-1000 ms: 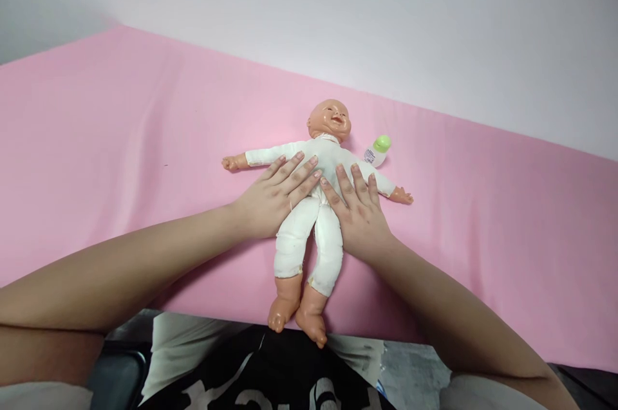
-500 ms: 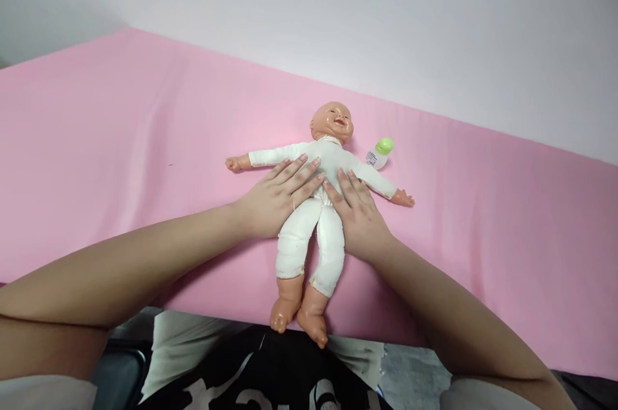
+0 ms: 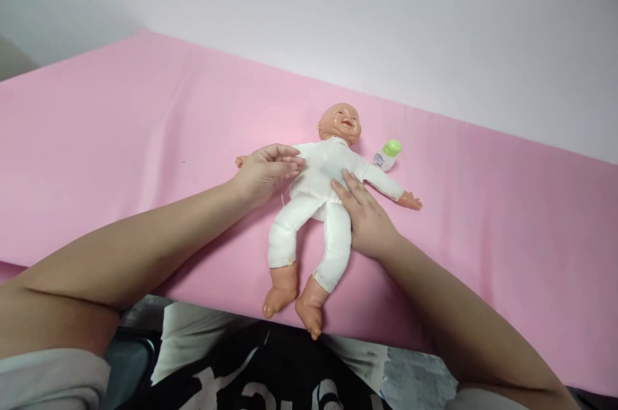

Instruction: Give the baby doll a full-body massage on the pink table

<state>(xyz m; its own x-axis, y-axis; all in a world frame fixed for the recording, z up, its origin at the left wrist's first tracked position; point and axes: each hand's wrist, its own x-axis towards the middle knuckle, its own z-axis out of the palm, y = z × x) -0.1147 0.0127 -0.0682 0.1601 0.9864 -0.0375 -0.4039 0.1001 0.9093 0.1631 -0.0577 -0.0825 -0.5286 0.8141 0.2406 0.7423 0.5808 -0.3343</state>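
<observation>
A: Head view: the doll [image 3: 322,194] lies on its back on the pink sheet [image 3: 120,139], feet at the near edge. Where are the hands?

B: The left hand [image 3: 265,172] is curled around the doll's arm on that side, fingers folded over the white sleeve. The right hand [image 3: 364,217] lies flat and open against the doll's other flank, holding nothing.

A: Anything else near the doll?

B: A small bottle with a green cap [image 3: 387,155] lies just beyond the doll's far shoulder, beside its head.

A: What might go wrong?

B: I judge the doll's feet, which overhang the sheet's near edge, could let it slide off if it is tugged that way. Swinging the doll's outstretched arm could also knock the bottle rolling.
</observation>
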